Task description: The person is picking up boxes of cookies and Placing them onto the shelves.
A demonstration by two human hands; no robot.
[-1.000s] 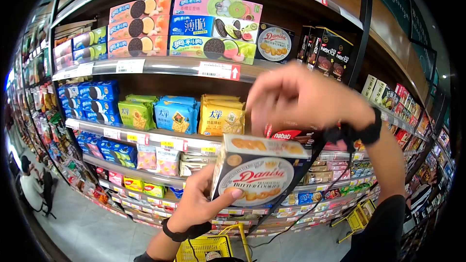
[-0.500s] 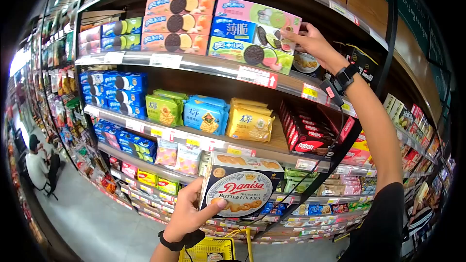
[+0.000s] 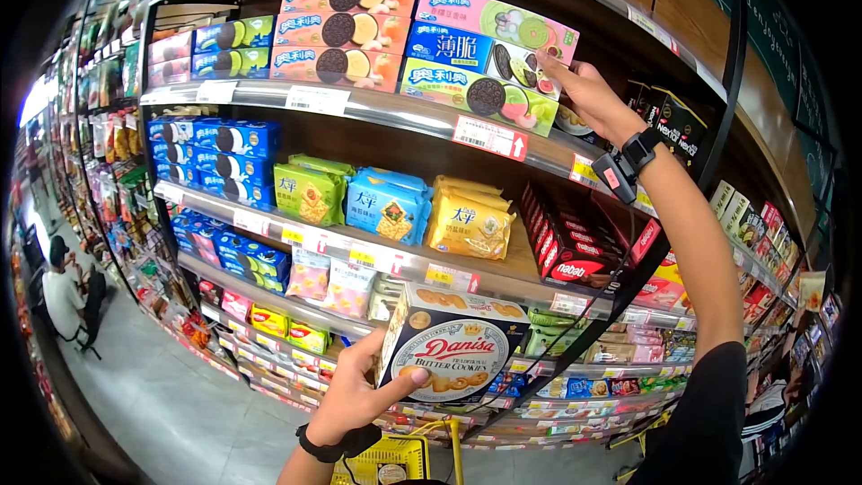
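A boxed pack of Danisa butter cookies (image 3: 453, 350) is held up low in the middle, with my left hand (image 3: 373, 391) gripping its left side, thumb across the front. On the upper shelf, my right hand (image 3: 579, 94) has its fingers at the right end of a stack of three Oreo boxes. The pink box (image 3: 494, 18) is on top, a blue and white one (image 3: 476, 58) in the middle and a green one (image 3: 476, 97) at the bottom. The fingertips touch the middle box near its right edge; some fingers are hidden behind the stack.
Orange Oreo boxes (image 3: 341, 27) stand left of the stack. Green, blue (image 3: 388, 207) and yellow cracker packs and red nabati boxes (image 3: 570, 242) fill the shelf below. A yellow basket (image 3: 395, 458) is at the bottom. A person (image 3: 67, 296) sits in the aisle at far left.
The shelf goods have shifted slightly right in view. The right end of the pink box sits a little farther out over the others. Both hands keep nearly the same pose.
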